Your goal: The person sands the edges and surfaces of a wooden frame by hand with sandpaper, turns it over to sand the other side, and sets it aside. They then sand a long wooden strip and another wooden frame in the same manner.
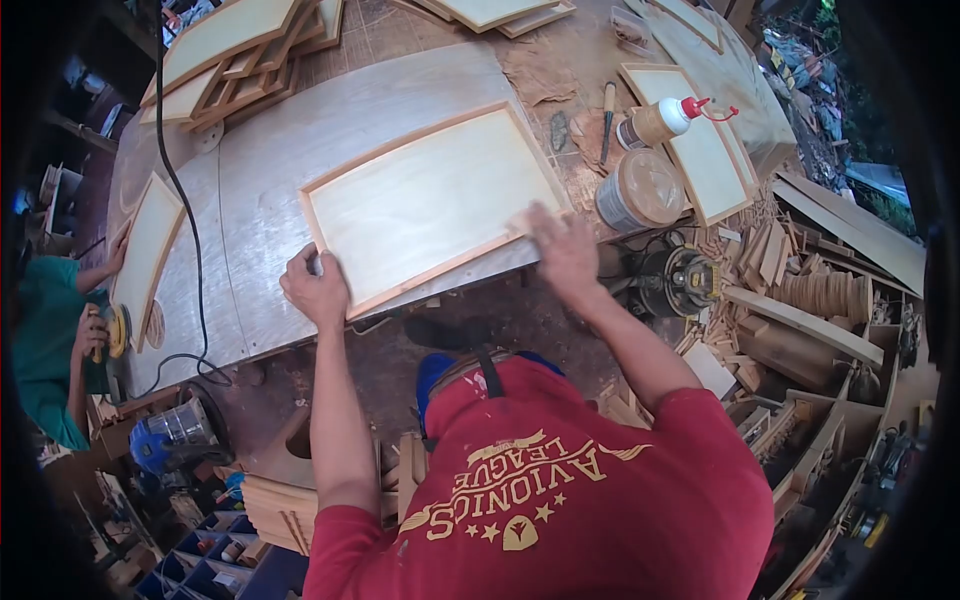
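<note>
A shallow wooden tray (430, 195) with a pale flat panel and a raised thin rim lies on the worktable in front of me. My left hand (318, 286) is closed at the tray's near left corner, thumb against the rim and fingers curled. Over the near right corner, my right hand (565, 250) is smeared by motion, its fingertips right at the rim. A small tan patch shows by those fingertips, too blurred to tell what it is.
Stacked trays (230, 60) stand at the far left. Right of my tray are a lidded tub (640, 190), a red-capped glue bottle (660, 122) and a screwdriver-like tool (608, 120). A black cable (175, 170) crosses the table (260, 180). At left, another person (50, 340) holds a sander (118, 330).
</note>
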Available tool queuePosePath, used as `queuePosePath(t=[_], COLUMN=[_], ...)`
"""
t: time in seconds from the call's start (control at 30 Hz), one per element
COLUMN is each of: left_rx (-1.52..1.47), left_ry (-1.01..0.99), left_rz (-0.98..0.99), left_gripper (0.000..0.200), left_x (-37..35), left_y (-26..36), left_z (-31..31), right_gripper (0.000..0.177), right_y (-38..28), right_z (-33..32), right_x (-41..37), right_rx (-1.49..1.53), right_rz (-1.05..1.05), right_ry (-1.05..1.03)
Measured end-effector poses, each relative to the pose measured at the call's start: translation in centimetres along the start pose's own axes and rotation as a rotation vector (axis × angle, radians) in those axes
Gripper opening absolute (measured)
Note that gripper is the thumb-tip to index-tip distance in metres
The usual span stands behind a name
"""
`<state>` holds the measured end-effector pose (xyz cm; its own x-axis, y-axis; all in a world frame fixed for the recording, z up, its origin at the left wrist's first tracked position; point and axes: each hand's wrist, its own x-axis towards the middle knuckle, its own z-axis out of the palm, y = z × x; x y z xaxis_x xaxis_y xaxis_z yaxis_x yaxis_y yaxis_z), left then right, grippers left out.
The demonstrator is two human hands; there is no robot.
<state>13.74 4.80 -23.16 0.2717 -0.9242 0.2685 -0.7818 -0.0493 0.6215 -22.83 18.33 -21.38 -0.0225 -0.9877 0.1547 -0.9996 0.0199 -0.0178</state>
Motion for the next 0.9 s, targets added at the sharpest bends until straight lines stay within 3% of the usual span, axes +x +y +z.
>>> queuePosePath(t=[0.07,0.17,0.27,0.3,0.4,0.47,0.57,0.67,0.73,0.8,0.9], left_rx=[0.009,-0.030,-0.032,-0.026,-0.042,-0.046,-0.022,-0.022,-0.021,-0.027,-0.064], left_ry=[0.013,0.013,-0.019,-0.014,-0.012,-0.024,-0.032,-0.030,-0.027,-0.014,-0.007], left_rz=[-0.011,-0.027,-0.030,-0.026,-0.028,-0.028,-0.038,-0.023,-0.008,-0.020,-0.054], left_gripper=[0.032,0.033,0.033,0.034,0.034,0.034,0.037,0.041,0.040,0.037,0.034], left_x=[0.2,-0.2,-0.1,-0.1,0.2,0.2,0.0,-0.1,0.0,0.2,-0.2], left_y=[-0.2,-0.2,0.2,0.1,-0.2,-0.1,-0.1,0.2,-0.2,-0.6,-0.4], left_z=[0.0,0.2,0.0,0.0,0.0,0.1,-0.1,-0.4,-0.1,0.2,0.4], right_gripper=[0.070,0.070,0.071,0.071,0.071,0.072,0.069,0.067,0.063,0.061,0.066], right_y=[-1.5,-6.3,-1.2,0.6,-2.4,-4.4,-0.4,-3.7,-6.9,-4.2,-1.3], right_z=[-0.7,0.2,0.9,-0.9,2.1,0.2,1.0,0.7,0.4,0.4,-0.6], right_x=[-0.1,-0.9,-1.5,-0.7,-2.0,-1.7,-1.6,-1.0,-1.8,-2.0,-1.5], right_rx=[-0.017,0.220,0.067,0.049,-0.015,0.094,0.027,0.016,0.162,0.252,0.046], right_rz=[0.197,0.118,0.162,0.300,0.203,-0.025,0.122,0.270,0.088,0.026,0.196], right_ry=[-0.024,-0.096,0.025,-0.053,0.029,-0.022,0.019,0.043,0.027,0.065,0.091])
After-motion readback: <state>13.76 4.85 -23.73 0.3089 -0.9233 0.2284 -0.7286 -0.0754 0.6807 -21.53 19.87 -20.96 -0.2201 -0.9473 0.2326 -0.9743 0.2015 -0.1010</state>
